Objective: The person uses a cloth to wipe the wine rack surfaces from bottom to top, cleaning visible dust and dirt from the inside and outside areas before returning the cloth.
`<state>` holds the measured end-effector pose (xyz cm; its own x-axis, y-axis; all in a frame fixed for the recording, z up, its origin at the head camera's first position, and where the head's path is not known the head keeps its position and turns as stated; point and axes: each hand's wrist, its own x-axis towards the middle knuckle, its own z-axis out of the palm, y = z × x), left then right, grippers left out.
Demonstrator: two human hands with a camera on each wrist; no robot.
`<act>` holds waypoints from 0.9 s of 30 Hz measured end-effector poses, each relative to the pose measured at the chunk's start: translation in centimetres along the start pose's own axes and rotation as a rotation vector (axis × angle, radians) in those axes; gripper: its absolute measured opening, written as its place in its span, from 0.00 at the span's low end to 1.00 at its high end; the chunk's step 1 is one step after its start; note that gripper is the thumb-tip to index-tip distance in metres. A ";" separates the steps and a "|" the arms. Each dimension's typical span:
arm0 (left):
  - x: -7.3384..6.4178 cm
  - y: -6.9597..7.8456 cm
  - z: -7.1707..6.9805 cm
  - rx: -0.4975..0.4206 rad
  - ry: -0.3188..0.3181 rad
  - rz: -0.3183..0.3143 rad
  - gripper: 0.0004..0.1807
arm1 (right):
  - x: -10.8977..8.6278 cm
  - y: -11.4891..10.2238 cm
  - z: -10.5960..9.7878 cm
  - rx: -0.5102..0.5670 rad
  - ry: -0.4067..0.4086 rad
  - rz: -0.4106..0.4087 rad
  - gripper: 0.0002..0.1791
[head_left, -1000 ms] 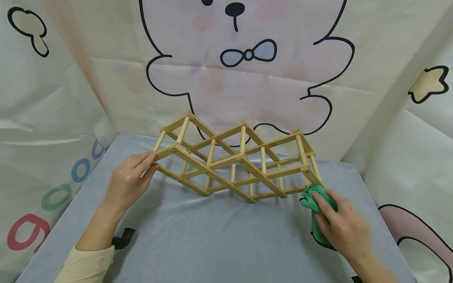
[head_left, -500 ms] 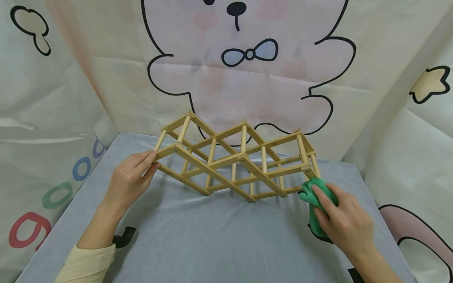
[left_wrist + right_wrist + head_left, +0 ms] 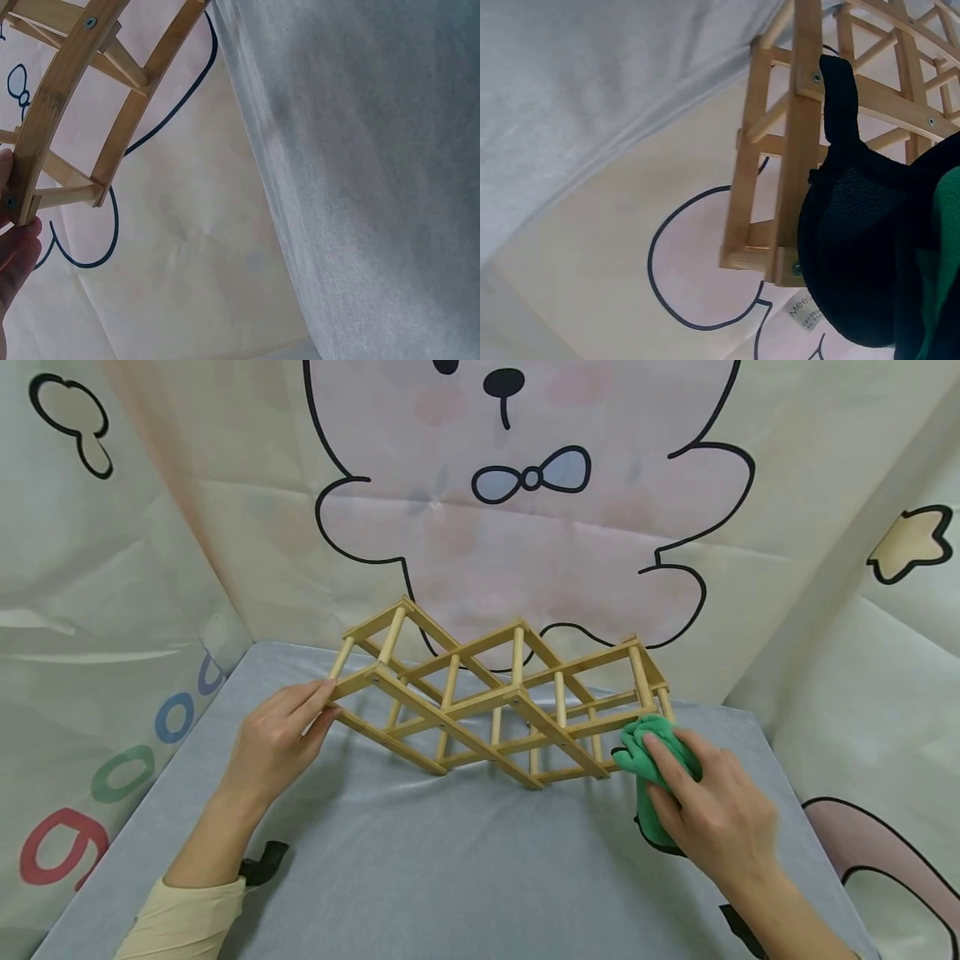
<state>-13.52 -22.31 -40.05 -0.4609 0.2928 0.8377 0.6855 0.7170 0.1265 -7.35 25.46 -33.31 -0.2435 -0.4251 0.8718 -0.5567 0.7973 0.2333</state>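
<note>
A wooden lattice rack [image 3: 450, 723] of crossed slats and round dowels stands on the table in the head view, spread out zigzag. At its left end, the thumb and fingers of my left hand [image 3: 272, 745] pinch a slat corner; the left wrist view shows fingertips [image 3: 21, 244] at the screwed end of the rack [image 3: 64, 94]. My right hand [image 3: 722, 817] grips a bunched green cloth [image 3: 654, 814] with black edging against the rack's right front slats, hiding that corner. In the right wrist view the cloth's black part [image 3: 855, 255] covers some slats.
A grey-blue cloth covers the table [image 3: 465, 877]. Printed fabric walls [image 3: 525, 552] with a cartoon animal rise behind it and at both sides, close to the back of the rack. A black strap end [image 3: 264, 863] juts beside my left wrist.
My right hand has moved the green cloth up and then leftward, from the rack's lower right corner onto the front slat. My left hand and the rack stay in place.
</note>
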 end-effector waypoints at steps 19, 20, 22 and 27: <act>-0.3 -0.1 -0.2 0.002 -0.002 0.001 0.28 | -0.1 -1.3 1.5 -0.023 -0.072 0.001 0.17; -0.2 -0.1 -0.2 0.002 -0.002 0.001 0.28 | -0.2 -1.3 1.6 -0.023 -0.077 0.000 0.17; -0.2 0.0 -0.1 0.001 -0.001 0.004 0.28 | -0.4 -1.4 1.8 -0.022 -0.083 -0.003 0.17; 0.0 0.0 -0.1 0.000 0.000 0.005 0.28 | -0.7 -1.6 2.2 -0.016 -0.126 -0.017 0.18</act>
<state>-13.49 -22.37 -40.03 -0.4578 0.2965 0.8381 0.6876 0.7157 0.1224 -8.06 23.59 -35.27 -0.3329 -0.4881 0.8068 -0.5487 0.7961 0.2552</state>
